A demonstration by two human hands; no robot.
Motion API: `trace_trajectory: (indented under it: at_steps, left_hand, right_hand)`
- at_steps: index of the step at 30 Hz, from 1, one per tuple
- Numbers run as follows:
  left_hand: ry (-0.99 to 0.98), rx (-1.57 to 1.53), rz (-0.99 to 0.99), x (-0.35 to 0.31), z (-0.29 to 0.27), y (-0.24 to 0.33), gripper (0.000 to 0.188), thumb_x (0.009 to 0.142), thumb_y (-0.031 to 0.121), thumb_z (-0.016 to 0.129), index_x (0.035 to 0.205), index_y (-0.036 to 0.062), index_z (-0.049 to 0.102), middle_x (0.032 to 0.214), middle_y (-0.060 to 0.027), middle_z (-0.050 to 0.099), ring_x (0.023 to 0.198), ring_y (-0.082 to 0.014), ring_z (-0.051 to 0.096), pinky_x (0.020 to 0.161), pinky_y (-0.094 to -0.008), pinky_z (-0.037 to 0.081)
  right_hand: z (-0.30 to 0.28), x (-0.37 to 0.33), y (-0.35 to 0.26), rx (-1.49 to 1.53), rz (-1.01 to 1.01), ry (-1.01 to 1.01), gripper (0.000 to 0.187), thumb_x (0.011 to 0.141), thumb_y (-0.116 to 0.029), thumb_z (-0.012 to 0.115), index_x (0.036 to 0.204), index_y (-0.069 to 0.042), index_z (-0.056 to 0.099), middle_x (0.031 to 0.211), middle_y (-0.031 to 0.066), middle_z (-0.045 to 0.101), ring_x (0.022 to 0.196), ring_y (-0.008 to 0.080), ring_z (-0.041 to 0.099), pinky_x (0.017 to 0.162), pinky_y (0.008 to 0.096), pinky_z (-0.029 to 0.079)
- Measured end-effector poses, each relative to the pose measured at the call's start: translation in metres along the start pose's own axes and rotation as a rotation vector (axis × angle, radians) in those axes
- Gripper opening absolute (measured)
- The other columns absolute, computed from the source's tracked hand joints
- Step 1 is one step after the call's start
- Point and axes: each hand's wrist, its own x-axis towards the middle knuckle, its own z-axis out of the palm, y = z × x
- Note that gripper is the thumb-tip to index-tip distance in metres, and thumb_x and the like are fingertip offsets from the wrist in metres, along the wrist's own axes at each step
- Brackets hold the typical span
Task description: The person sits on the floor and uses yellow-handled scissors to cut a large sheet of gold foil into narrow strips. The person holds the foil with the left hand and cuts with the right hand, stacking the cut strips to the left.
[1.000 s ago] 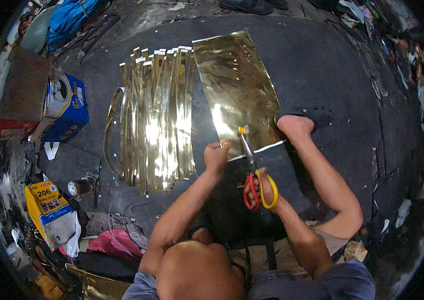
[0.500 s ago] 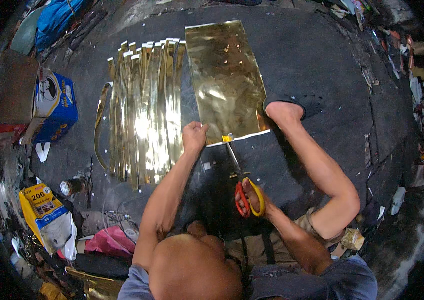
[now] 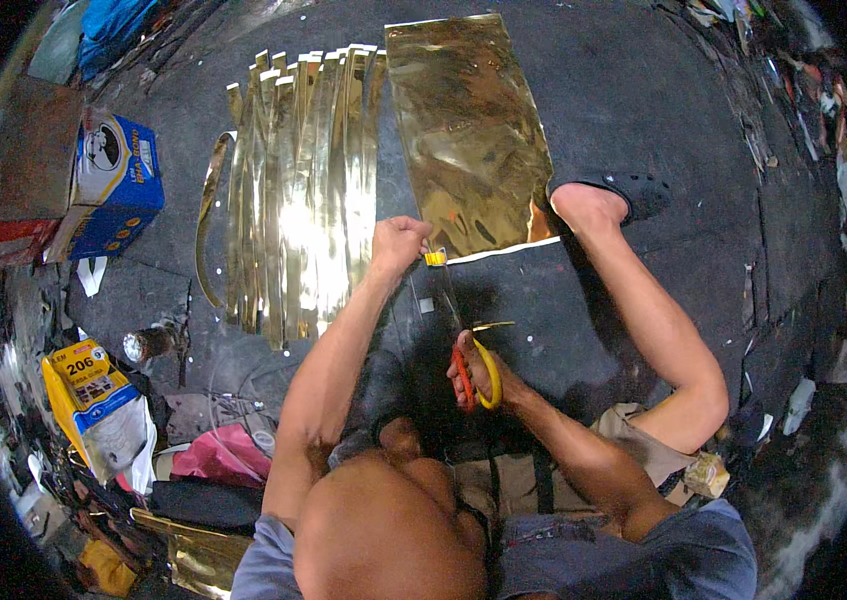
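A gold, mirror-like sheet (image 3: 469, 130) with a white near edge lies flat on the dark floor. My left hand (image 3: 401, 243) is closed at its near-left corner, fingers pinched together at the edge. In my right hand (image 3: 477, 372) is a pair of scissors (image 3: 489, 378) with one red and one yellow handle, fingers wrapped through the loops. The blades point away from me toward the left fingertips. A small yellow piece (image 3: 436, 258) sits at the blade tips, beside the sheet's corner. To the left lie several long gold strips (image 3: 329, 190), side by side.
My foot in a dark clog (image 3: 639, 195) rests against the sheet's right edge. At far left stands an open cardboard box (image 3: 29, 165) beside a blue-and-white carton (image 3: 124, 175). Nearer are a metal can (image 3: 149, 345), a yellow-and-blue packet (image 3: 99, 400) and pink cloth (image 3: 224, 455).
The scissors have moved left along the sheet's near edge, bringing their tips close to my left fingers. My left hand stays at the corner. The whole view has shifted slightly.
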Motion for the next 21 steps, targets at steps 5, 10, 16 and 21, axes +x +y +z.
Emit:
trace_trajectory:
  at_steps: [5, 10, 16, 21]
  left_hand:
    - [0.036, -0.086, 0.012, 0.041, 0.0, -0.063, 0.015, 0.079, 0.012, 0.066, 0.07, 0.0004, 0.066, 0.059, -0.0048, 0.061, 0.052, -0.0103, 0.055, 0.05, -0.0268, 0.043]
    - [0.057, -0.036, -0.081, 0.03, 0.003, -0.046, 0.018, 0.078, 0.016, 0.067, 0.068, 0.0013, 0.066, 0.057, -0.0052, 0.061, 0.05, -0.0105, 0.055, 0.049, -0.0268, 0.043]
    - [0.048, 0.069, -0.097, 0.02, 0.001, -0.027, 0.019, 0.078, 0.017, 0.067, 0.067, 0.002, 0.064, 0.056, -0.0051, 0.06, 0.048, -0.0106, 0.055, 0.048, -0.0268, 0.043]
    - [0.05, 0.034, -0.094, 0.019, -0.003, -0.029, 0.024, 0.081, 0.022, 0.065, 0.067, 0.0022, 0.063, 0.058, -0.0054, 0.06, 0.049, -0.0104, 0.054, 0.049, -0.028, 0.043]
  right_hand:
    - [-0.001, 0.014, -0.002, -0.015, -0.041, 0.009, 0.087, 0.073, -0.084, 0.034, 0.078, 0.0, 0.053, 0.057, 0.007, 0.05, 0.045, 0.0181, 0.054, 0.042, 0.0316, 0.048]
    - [-0.002, -0.002, -0.011, -0.094, -0.007, 0.01, 0.084, 0.075, -0.082, 0.035, 0.075, 0.0, 0.052, 0.054, 0.0061, 0.048, 0.041, 0.0182, 0.053, 0.038, 0.0309, 0.045]
    - [-0.008, 0.001, -0.005, -0.065, -0.092, 0.074, 0.082, 0.075, -0.082, 0.038, 0.071, -0.001, 0.051, 0.05, 0.0046, 0.046, 0.038, 0.0167, 0.052, 0.036, 0.0311, 0.044]
    - [-0.012, 0.027, 0.001, 0.079, -0.164, -0.006, 0.079, 0.075, -0.08, 0.041, 0.069, -0.002, 0.051, 0.049, 0.0028, 0.045, 0.038, 0.0148, 0.051, 0.036, 0.0304, 0.045]
